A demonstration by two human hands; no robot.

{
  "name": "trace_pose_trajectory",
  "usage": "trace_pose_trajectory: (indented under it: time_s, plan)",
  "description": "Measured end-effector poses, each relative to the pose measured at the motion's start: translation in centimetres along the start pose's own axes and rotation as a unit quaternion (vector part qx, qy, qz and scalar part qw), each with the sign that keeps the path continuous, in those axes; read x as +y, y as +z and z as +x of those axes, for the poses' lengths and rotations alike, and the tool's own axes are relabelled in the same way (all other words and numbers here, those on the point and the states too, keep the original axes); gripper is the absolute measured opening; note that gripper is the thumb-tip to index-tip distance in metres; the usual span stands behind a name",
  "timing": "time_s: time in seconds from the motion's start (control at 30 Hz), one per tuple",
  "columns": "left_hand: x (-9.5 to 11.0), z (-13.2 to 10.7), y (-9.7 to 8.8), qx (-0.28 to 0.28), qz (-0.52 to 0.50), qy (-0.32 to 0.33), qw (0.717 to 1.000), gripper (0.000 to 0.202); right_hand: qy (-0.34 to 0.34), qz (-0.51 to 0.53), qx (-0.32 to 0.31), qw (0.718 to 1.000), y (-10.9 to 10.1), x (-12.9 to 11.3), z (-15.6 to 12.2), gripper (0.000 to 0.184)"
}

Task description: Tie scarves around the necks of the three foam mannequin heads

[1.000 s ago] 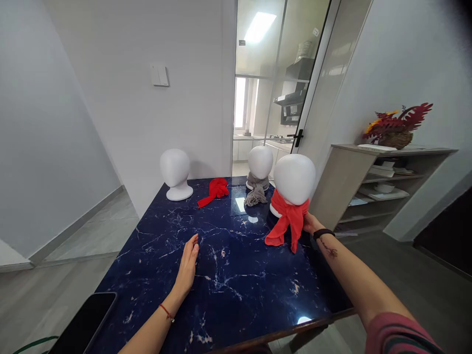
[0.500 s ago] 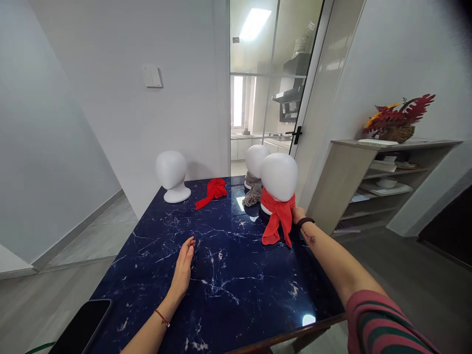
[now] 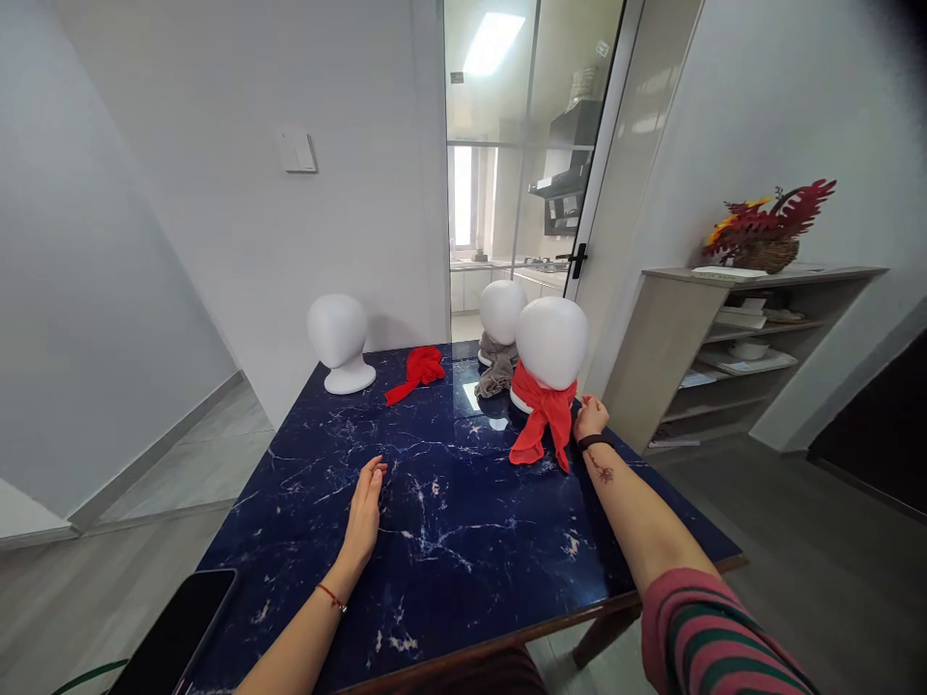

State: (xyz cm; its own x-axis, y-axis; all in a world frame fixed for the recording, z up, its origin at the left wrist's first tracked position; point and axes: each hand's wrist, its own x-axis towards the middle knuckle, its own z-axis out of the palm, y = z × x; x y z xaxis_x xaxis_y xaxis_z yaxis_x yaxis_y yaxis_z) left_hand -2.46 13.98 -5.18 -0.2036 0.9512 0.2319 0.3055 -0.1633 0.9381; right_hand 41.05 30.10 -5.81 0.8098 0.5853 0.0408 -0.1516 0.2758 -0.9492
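Observation:
A white foam mannequin head [image 3: 552,340] stands at the table's right side with a red scarf [image 3: 543,410] tied around its neck, the ends hanging onto the tabletop. Just right of the scarf is my right hand [image 3: 592,417], its fingers curled and partly hidden, with nothing visible in them. My left hand [image 3: 366,512] rests on its edge over the middle of the table, fingers stretched out, holding nothing. Behind the nearer head is another white head [image 3: 502,309] with a grey scarf [image 3: 496,369] at its neck. A bare white head [image 3: 339,338] stands far left, and a crumpled red cloth [image 3: 420,373] lies beside it.
The dark blue marbled table [image 3: 463,598] carries everything, with a black phone [image 3: 174,632] at its near left corner. A glass door [image 3: 528,193] lies beyond the far edge. To the right is a shelf unit [image 3: 695,338] with a basket of red leaves [image 3: 768,253] on top.
My right hand has come out from behind the red scarf and moved slightly away from the nearer head. My left hand looks nearly unchanged. The view has shifted a little.

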Motion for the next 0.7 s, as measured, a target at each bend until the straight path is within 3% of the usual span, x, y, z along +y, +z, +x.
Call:
trace_pose_trajectory:
  time_s: [0.2,0.4,0.47,0.53,0.57,0.63,0.7]
  plan:
    - [-0.4,0.4,0.1,-0.009,0.013,0.007,1.000,0.037,0.006,-0.055,0.110,0.992,-1.5,-0.2,-3.3,0.014]
    - [-0.5,0.1,0.2,-0.023,0.013,0.032,0.999,0.023,-0.062,-0.141,0.115,0.981,-3.2,-1.7,-9.8,0.023]
    - [-0.3,-0.2,0.2,-0.030,0.013,0.034,0.999,0.020,-0.110,-0.164,0.047,0.979,-3.3,-2.2,-12.8,0.023]
    - [-0.2,-0.5,0.1,-0.040,0.019,0.035,0.998,0.019,-0.179,-0.190,-0.104,0.960,-3.2,-2.4,-16.3,0.023]
    - [-0.1,-0.7,0.1,-0.044,0.022,0.035,0.998,0.019,-0.211,-0.205,-0.202,0.934,-3.0,-2.4,-18.2,0.023]
    - [0.0,-0.9,0.0,-0.052,0.029,0.034,0.998,0.019,-0.258,-0.232,-0.379,0.858,-2.6,-2.2,-21.7,0.022]
    - [0.1,-1.0,0.0,-0.056,0.032,0.033,0.997,0.019,-0.284,-0.256,-0.469,0.797,-2.1,-2.0,-24.7,0.023]
